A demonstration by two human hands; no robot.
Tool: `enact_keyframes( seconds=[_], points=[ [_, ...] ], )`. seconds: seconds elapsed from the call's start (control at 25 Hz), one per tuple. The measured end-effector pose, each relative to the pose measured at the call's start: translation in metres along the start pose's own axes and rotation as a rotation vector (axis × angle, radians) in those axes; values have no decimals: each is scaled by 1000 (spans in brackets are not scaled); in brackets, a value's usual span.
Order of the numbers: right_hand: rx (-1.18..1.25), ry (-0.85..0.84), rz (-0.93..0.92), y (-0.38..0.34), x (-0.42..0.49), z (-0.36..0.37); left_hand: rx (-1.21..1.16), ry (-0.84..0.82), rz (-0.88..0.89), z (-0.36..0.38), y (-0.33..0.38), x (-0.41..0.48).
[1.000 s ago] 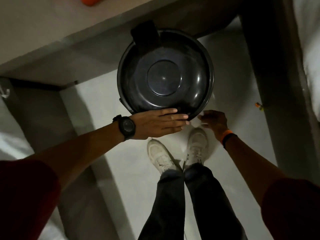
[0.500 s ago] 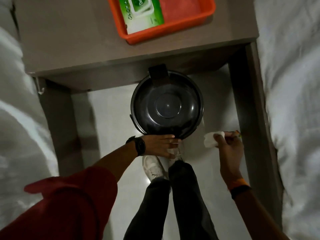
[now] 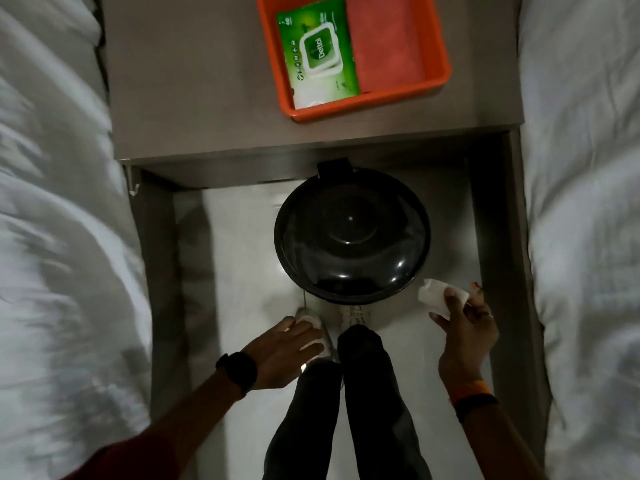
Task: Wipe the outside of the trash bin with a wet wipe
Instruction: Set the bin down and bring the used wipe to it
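Observation:
A round black trash bin [image 3: 351,237] with a shiny lid stands on the pale floor, seen from straight above, its hinge tucked under the nightstand edge. My right hand [image 3: 464,327] is to the bin's lower right, fingers pinched on a crumpled white wet wipe [image 3: 438,297] held just off the bin's side. My left hand [image 3: 287,351] hovers open and flat below the bin, over my left shoe, clear of the lid.
A grey-brown nightstand [image 3: 194,84] sits above the bin. An orange tray [image 3: 367,102] on it holds a green pack of wipes [image 3: 317,57] and an orange cloth [image 3: 384,39]. White beds [image 3: 52,237] flank the narrow floor strip. My legs and shoes are below the bin.
I have risen, so the bin looks smaller and farther away. My left hand has come off the lid's rim and drawn back. My right hand with the wipe has lifted clear of the bin's side.

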State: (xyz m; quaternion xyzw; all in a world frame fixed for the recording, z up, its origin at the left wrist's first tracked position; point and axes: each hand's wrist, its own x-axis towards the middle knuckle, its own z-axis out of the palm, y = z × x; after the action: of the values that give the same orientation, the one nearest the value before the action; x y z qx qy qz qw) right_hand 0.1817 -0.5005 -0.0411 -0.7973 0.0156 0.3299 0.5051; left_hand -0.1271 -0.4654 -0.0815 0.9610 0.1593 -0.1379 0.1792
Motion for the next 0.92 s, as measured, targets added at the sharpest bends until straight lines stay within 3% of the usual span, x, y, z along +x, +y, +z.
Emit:
enact_keyframes(
  seconds=[0.16, 0.28, 0.4, 0.52, 0.68, 0.76, 0.92],
  points=[
    [-24, 61, 62, -8, -4, 5, -190, 89, -354, -23, 9, 3],
    [-170, -195, 103, -16, -2, 35, -291, 124, -546, -44, 5, 23],
    [-412, -445, -51, -18, 5, 86, -323, 132, -664, -58, -11, 51],
    [-570, -573, -124, -8, 23, 138, -299, 140, -719, -62, -35, 81],
    [-1051, -517, -162, 11, 62, 177, -333, 102, -752, -58, -69, 107],
    [-1198, -523, -278, 8, 65, 175, -326, 110, -752, -56, -74, 109],
    [-1058, -494, -613, -39, 28, 149, -327, 242, -691, -97, -62, 101]
  ],
)
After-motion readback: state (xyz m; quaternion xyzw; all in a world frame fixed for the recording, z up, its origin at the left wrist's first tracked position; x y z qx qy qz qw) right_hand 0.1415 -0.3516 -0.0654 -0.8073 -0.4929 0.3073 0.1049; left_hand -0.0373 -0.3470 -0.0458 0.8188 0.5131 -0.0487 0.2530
